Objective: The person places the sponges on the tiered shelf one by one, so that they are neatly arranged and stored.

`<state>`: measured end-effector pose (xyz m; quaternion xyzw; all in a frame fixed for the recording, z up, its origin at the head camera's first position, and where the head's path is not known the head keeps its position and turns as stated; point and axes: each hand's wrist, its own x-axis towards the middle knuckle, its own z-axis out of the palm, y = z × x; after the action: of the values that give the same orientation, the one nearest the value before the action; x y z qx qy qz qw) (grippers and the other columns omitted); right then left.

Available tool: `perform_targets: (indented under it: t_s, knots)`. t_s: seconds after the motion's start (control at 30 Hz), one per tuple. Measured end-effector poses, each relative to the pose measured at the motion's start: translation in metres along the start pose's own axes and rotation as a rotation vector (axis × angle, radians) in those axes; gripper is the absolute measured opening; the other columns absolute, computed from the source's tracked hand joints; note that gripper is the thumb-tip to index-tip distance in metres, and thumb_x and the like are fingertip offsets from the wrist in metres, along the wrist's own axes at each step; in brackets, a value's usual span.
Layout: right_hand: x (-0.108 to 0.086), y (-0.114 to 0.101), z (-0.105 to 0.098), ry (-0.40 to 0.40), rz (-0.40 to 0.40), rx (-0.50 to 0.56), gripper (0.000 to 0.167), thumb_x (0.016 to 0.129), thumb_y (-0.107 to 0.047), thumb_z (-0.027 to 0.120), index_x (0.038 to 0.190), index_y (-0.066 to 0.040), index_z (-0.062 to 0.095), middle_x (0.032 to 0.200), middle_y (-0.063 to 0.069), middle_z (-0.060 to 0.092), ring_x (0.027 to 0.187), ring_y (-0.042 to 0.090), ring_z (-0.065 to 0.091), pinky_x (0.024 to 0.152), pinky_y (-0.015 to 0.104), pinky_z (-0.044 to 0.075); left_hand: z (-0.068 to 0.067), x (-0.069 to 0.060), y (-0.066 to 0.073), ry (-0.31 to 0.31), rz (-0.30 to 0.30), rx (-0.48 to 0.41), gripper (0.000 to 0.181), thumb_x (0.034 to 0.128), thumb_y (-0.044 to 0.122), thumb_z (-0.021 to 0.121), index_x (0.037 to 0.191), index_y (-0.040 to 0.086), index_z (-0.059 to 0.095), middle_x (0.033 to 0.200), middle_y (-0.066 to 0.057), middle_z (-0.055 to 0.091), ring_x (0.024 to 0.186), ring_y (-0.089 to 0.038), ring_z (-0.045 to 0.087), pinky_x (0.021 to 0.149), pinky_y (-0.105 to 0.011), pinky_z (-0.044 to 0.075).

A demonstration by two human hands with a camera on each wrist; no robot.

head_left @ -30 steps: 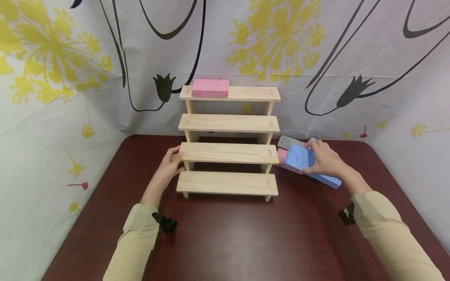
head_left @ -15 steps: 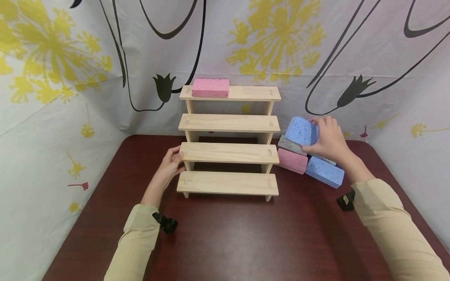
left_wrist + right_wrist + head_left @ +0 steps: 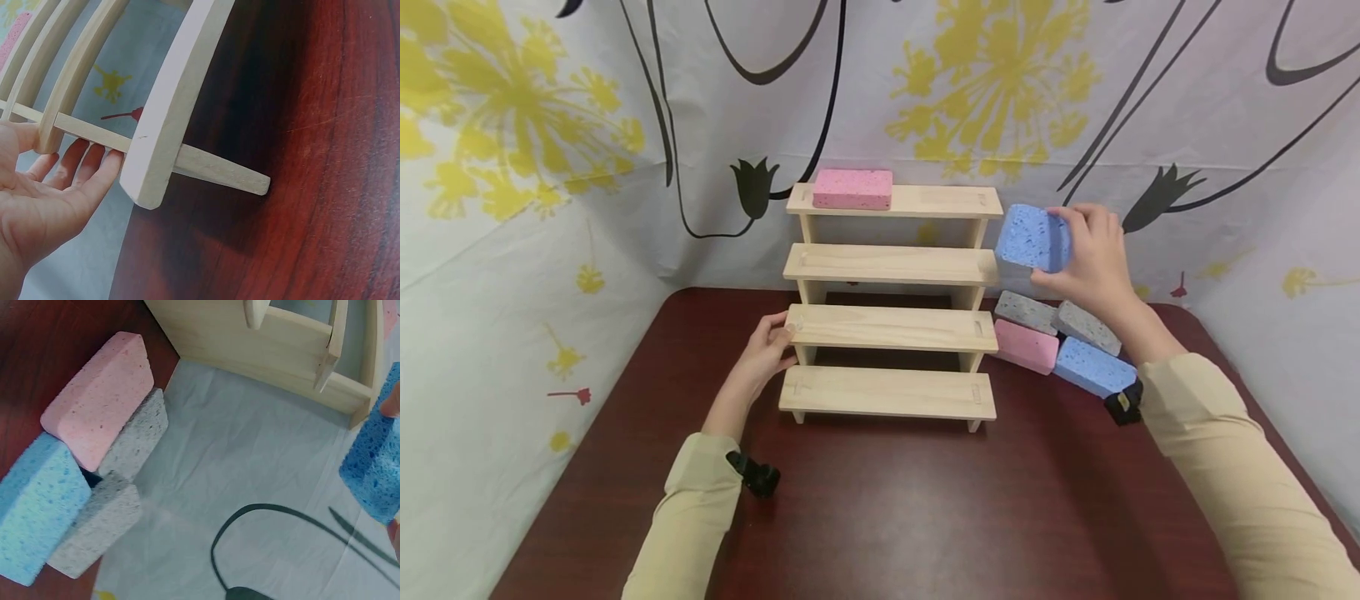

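Observation:
A four-tier wooden stand stands on the dark red table. My left hand grips its left side near the second shelf from the bottom; the left wrist view shows the thumb on a shelf end and the fingers behind the side piece. In the air just right of the upper shelves, my right hand pinches a blue sponge between thumb and fingers; the right wrist view shows this blue sponge at the right edge. On the top shelf, toward the left, lies a pink sponge.
Right of the stand on the table lie a pink sponge, a blue sponge and two grey sponges, one behind the pink and one behind the blue. A patterned cloth hangs behind the table.
My right hand has lifted the blue sponge up from the group on the table to about the height of the upper shelves. My left hand has kept its place on the stand.

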<state>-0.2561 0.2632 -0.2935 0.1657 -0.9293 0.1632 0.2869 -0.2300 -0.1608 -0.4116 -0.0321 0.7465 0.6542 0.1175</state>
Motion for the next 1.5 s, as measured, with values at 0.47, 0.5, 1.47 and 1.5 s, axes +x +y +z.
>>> perform_targets:
  t_s: [0.47,0.5,1.47,1.5]
  knots:
    - [0.05,-0.034,0.009,0.146,-0.27,-0.018,0.069,0.057,-0.012,0.073,0.121,0.001,0.047,0.118,0.025,0.039,0.107,0.041,0.033,0.098,0.053,0.025,-0.006,0.001,0.001,0.009,-0.002,-0.005,0.048,0.0996,0.028,0.035,0.143,0.016,0.018,0.141,-0.019,0.031,0.132,-0.032,0.033,0.105,-0.048,0.038]
    - [0.054,-0.036,0.01,0.162,-0.284,-0.022,0.069,0.058,-0.012,0.073,0.12,0.001,0.047,0.118,0.025,0.039,0.107,0.041,0.033,0.097,0.053,0.025,-0.007,0.001,0.001,0.008,-0.004,-0.006,0.048,0.0996,0.028,0.035,0.143,0.016,0.018,0.141,-0.019,0.031,0.132,-0.032,0.033,0.105,-0.048,0.038]
    - [0.157,-0.079,0.024,-0.633,-0.063,0.0,0.077,0.079,-0.032,0.066,0.142,-0.007,0.031,0.142,0.026,0.028,0.128,0.042,0.026,0.106,0.057,0.026,-0.001,0.004,-0.003,0.002,0.012,-0.059,0.045,0.0994,0.025,0.037,0.141,0.015,0.023,0.14,-0.02,0.033,0.131,-0.033,0.035,0.104,-0.05,0.037]
    - [0.158,-0.078,0.024,-0.646,-0.057,0.002,0.077,0.079,-0.032,0.066,0.143,-0.007,0.03,0.143,0.026,0.027,0.129,0.043,0.025,0.107,0.057,0.024,-0.001,0.003,-0.002,0.001,0.013,-0.062,0.045,0.0994,0.025,0.037,0.14,0.015,0.023,0.14,-0.02,0.033,0.131,-0.033,0.034,0.104,-0.051,0.037]
